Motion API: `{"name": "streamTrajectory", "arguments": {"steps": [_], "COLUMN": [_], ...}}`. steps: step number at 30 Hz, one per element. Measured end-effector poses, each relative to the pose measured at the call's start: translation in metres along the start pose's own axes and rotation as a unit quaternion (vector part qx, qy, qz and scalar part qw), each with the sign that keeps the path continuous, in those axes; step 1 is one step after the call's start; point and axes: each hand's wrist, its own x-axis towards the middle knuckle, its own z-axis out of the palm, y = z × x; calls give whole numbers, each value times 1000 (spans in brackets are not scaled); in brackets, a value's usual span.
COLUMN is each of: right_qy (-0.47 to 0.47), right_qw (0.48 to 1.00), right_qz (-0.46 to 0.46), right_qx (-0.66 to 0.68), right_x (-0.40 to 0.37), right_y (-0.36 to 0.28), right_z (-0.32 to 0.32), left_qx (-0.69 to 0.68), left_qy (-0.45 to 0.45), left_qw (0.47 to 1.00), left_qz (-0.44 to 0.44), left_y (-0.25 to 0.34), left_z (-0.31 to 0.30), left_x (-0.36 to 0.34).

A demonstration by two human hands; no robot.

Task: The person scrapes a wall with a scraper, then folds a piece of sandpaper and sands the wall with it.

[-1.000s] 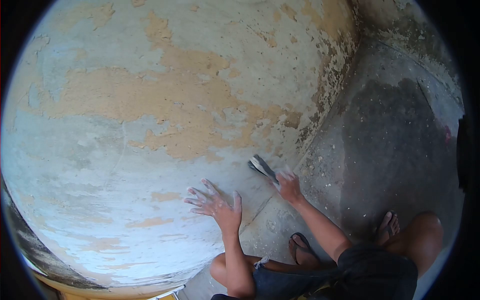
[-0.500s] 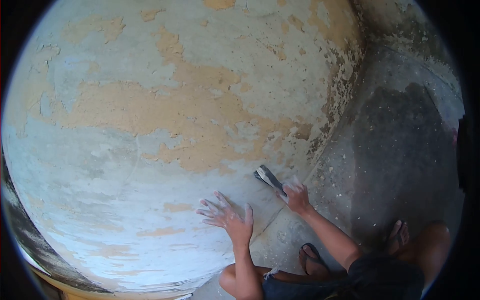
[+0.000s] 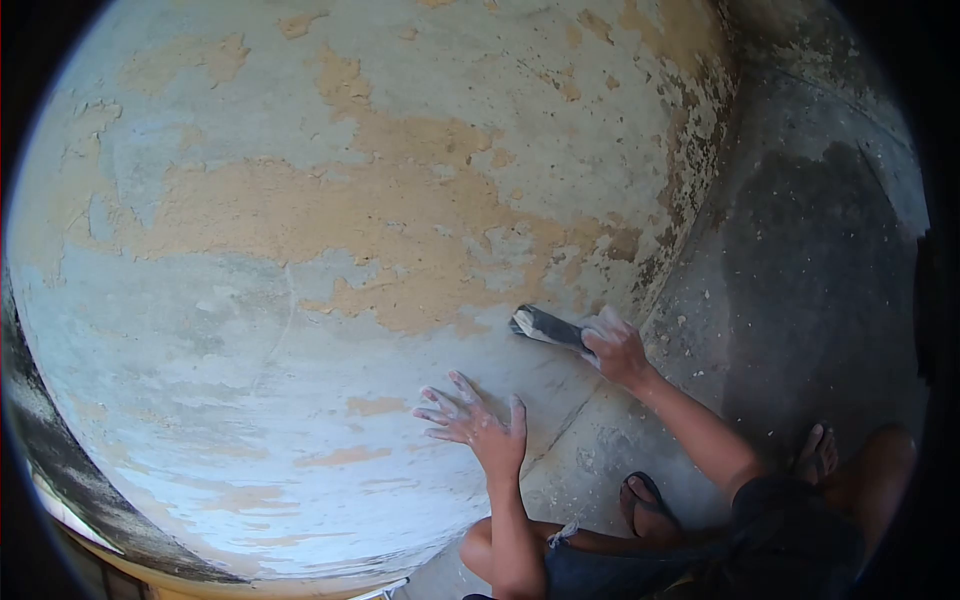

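Observation:
My right hand (image 3: 617,346), dusted white, is closed around a dark scraper (image 3: 550,328). The scraper's pale, dusty end points left and lies at the wall (image 3: 300,390), just beneath the lower border of a patch of peeling tan paint (image 3: 400,285). To the left and lower down, my left hand (image 3: 478,418) is spread against the whitish part of the wall. White powder coats its fingers, and nothing is in it.
A grey concrete floor (image 3: 690,370) with flakes and a dark damp stain (image 3: 815,270) runs along the wall's base. My sandalled foot (image 3: 650,505) is near the wall. A white strip (image 3: 385,590) shows at the bottom edge.
My right hand and the scraper have moved up, the scraper now lying flatter with its end nearer the tan paint. The view has shifted slightly; my left hand stays spread on the wall.

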Motion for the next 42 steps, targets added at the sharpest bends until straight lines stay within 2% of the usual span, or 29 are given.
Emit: {"name": "streamTrajectory", "arguments": {"steps": [5, 7, 9, 13, 16, 18, 21, 24, 27, 30, 33, 38, 40, 42], "right_qy": [-13, -31, 10, -12, -31, 10, -12, -19, -30, 15, -19, -15, -18, -21], "right_qw": [998, 997, 998, 997, 995, 996, 998, 997, 998, 998, 1000, 999, 999, 999], "right_qz": [-35, -36, -55, -63, -43, -59, -58, -36, -35, -38, -16, -8, -6, -13], "right_qx": [-47, -54, -26, -31, -83, -65, -11, -59, -52, -36, 3, -36, -32, 28], "right_x": [-35, -33, -6, -14, -28, -27, 3, -28, -42, -11, 2, -24, -20, 12], "right_y": [39, 27, 6, 22, 41, 29, 4, 37, 50, 15, 9, 35, 18, 0], "right_z": [15, 7, -4, -1, -8, -6, -16, 1, -1, -7, -10, 1, -6, -19], "left_qx": [0, 2, -17, 4, -4, -35, -18, -10, -26, -20, 5, 5, 7, 1], "left_qy": [7, -4, 9, 0, -8, -9, 6, -6, -28, 8, 10, 11, -2, 24], "left_qw": [1000, 1000, 1000, 1000, 1000, 999, 1000, 1000, 999, 1000, 1000, 1000, 1000, 1000], "left_qz": [-6, -7, 1, -3, 0, 8, 12, 2, -22, 5, -9, -8, -11, 4], "left_y": [2, -1, -1, 0, 1, -2, -3, -1, 1, 1, 1, 1, -3, 1], "left_z": [2, 3, 3, 0, -2, -3, 1, -1, -2, 0, 4, 5, 5, 6], "left_x": [2, -1, 0, 1, 3, -1, -1, 1, 1, 0, 1, 2, -4, 0]}}
